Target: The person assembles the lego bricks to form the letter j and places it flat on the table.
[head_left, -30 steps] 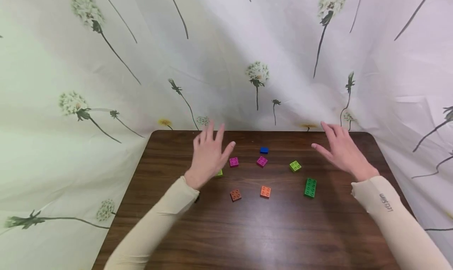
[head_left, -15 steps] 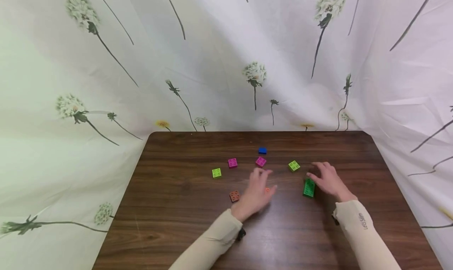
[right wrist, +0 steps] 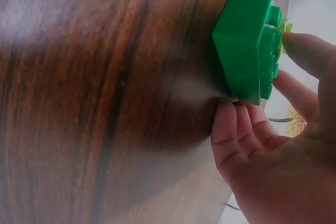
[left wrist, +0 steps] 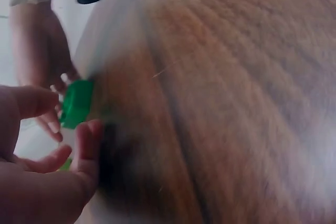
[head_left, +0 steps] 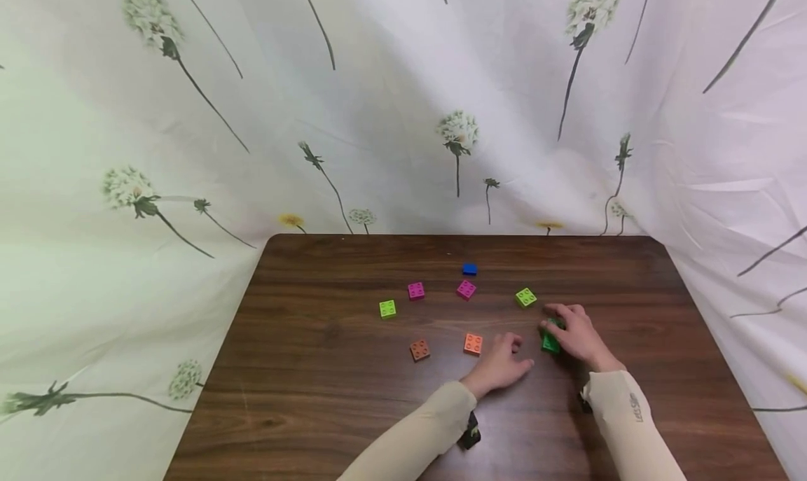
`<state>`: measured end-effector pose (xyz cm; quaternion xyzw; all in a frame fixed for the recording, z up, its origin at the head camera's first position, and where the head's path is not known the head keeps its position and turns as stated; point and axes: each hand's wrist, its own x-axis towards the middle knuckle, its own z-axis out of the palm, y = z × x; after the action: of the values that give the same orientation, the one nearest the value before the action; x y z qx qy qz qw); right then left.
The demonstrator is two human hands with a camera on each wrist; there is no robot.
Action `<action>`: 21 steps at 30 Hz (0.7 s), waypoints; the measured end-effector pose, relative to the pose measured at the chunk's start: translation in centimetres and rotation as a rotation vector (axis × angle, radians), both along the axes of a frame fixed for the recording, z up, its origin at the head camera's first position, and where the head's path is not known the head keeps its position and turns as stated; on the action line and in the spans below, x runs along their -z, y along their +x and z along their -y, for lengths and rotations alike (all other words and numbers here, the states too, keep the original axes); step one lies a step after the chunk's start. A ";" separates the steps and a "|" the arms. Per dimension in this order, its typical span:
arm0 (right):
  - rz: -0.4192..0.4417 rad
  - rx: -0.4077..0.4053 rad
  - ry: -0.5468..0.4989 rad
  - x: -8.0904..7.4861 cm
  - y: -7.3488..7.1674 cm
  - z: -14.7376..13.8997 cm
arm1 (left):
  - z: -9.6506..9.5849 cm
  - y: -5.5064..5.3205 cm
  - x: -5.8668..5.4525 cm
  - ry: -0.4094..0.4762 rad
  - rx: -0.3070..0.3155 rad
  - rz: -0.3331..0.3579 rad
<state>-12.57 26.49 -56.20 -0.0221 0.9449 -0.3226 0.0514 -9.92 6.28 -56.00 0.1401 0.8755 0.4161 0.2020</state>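
My right hand is at a green building brick with two rows of studs, on the right of the dark wooden table. In the right wrist view, fingertips come right up to one side of the green brick, and the thumb is over its studs. Left of that brick my left hand reaches in, fingers loosely bent and nothing between them. From the left wrist view, the green brick lies beyond the left thumb and fingers. An orange brick sits just beside the left hand.
Other bricks lie spread over the table: brown, lime, another lime, magenta, a second magenta and blue. A white floral curtain hangs behind the table's far edge.
Both hands have come down from over the far part of the table. The left moved right and nearer, past the orange brick; the right moved left to the green brick. The bricks keep their places.
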 end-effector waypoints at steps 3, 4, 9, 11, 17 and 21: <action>-0.002 -0.006 -0.006 0.2 0.2 0.0 | -0.7 0.2 0.4 -0.015 -0.015 -0.035; -0.004 -0.009 -0.008 0.3 0.2 0.0 | -1.0 0.3 0.5 -0.013 -0.018 -0.040; -0.006 -0.019 0.001 0.4 0.3 0.2 | -1.9 0.5 0.7 -0.008 -0.005 -0.019; 0.001 -0.015 0.008 0.3 0.3 0.2 | -2.1 0.6 0.6 -0.010 0.003 -0.015; -0.024 -0.028 0.029 0.4 0.1 0.1 | -2.5 0.7 0.7 -0.005 0.008 -0.046; -0.030 -0.039 0.028 0.4 0.1 0.2 | -2.5 0.8 0.9 -0.003 0.005 -0.081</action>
<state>-12.42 26.32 -56.58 -0.0447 0.9494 -0.3078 0.0438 -9.17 8.78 -56.89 0.1588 0.8832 0.4082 0.1676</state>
